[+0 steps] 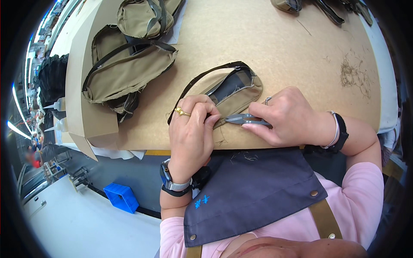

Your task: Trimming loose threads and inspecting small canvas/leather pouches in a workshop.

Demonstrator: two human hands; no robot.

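Note:
An olive fabric pouch (235, 98) with a black strap, an open zipper and a dark lining lies on the brown paper surface. My left hand (191, 131) grips the pouch's near left end, its fingers curled and pinched at the edge. In my right hand (286, 116) is a pair of grey thread snips (235, 118), with the tips pointing left at the pouch edge beside my left fingertips. Whether the tips touch fabric or thread is too small to tell. Small loose threads (221, 142) lie just below the pouch.
More olive bags (129, 73) lie at the back left over a bent cardboard sheet, others (286, 5) at the top right. Cut threads (352, 75) are scattered at right. Bottles (56, 124) stand at the left edge. A blue bin (120, 195) and distant people are at lower left.

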